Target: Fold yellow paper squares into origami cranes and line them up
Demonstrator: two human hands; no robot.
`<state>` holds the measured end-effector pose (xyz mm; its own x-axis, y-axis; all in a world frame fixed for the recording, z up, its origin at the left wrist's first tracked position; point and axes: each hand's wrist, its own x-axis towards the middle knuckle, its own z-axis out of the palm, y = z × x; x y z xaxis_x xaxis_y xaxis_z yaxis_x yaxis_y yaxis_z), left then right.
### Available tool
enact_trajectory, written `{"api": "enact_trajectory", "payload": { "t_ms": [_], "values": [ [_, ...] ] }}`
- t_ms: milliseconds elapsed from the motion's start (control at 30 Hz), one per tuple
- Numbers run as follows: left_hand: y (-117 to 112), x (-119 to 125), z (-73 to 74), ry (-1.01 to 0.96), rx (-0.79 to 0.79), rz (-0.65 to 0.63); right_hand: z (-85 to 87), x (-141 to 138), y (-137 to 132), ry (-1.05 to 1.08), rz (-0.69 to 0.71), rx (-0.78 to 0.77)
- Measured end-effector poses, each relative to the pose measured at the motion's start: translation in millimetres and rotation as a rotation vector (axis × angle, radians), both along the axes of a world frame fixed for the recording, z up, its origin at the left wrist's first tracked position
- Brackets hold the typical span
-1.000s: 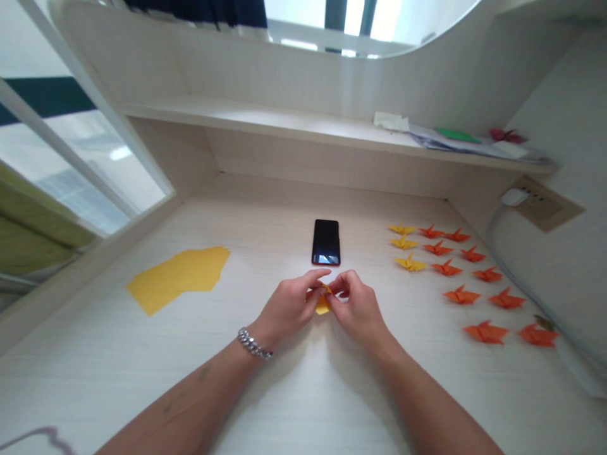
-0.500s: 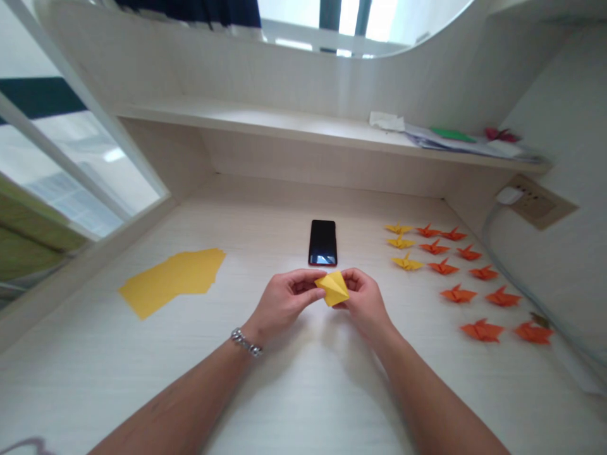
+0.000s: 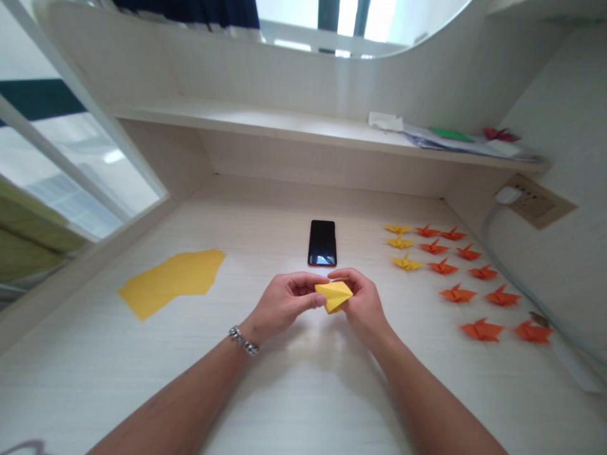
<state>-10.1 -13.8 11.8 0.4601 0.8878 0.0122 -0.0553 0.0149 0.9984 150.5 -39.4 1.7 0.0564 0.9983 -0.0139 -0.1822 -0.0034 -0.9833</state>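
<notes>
A small folded piece of yellow origami paper [image 3: 334, 294] is held up between my two hands, above the desk. My left hand [image 3: 287, 297] pinches its left corner between thumb and fingers. My right hand [image 3: 363, 297] grips the right side, index finger along the top edge and its thumb hidden behind the paper. One flap stands partly away from the layer below it. Just beyond my fingers lies a black phone [image 3: 322, 242], flat on the desk.
Fanned yellow paper sheets [image 3: 173, 278] lie at left. On the right stand yellow paper cranes [image 3: 406, 262] and several orange paper cranes [image 3: 458, 294]. A cable [image 3: 516, 278] runs from the wall socket [image 3: 535, 201]. Above the desk's back, a shelf [image 3: 284, 126] carries papers [image 3: 455, 142].
The yellow paper has tilted and its lower flap has come apart from the top layer. My right index finger has stretched left along the paper's top edge.
</notes>
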Motion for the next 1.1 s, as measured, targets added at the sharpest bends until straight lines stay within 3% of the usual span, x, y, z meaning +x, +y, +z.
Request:
{"api": "enact_trajectory", "payload": {
  "t_ms": [200,400,767,1100],
  "values": [
    [3,-1,-1.9,0.029,0.022,-0.018,-4.8,0,-4,-0.196,-0.068,0.096],
    [5,1,-7.1,-0.029,-0.080,0.007,1.7,0,-6,-0.325,-0.059,0.129],
    [1,10,-7.4,0.008,-0.064,0.106,-0.2,1,-8,-0.668,-0.301,0.306],
    [0,12,-5.3,0.059,-0.008,0.133,2.8,3,-11,-0.861,-0.267,0.407]
  ]
}}
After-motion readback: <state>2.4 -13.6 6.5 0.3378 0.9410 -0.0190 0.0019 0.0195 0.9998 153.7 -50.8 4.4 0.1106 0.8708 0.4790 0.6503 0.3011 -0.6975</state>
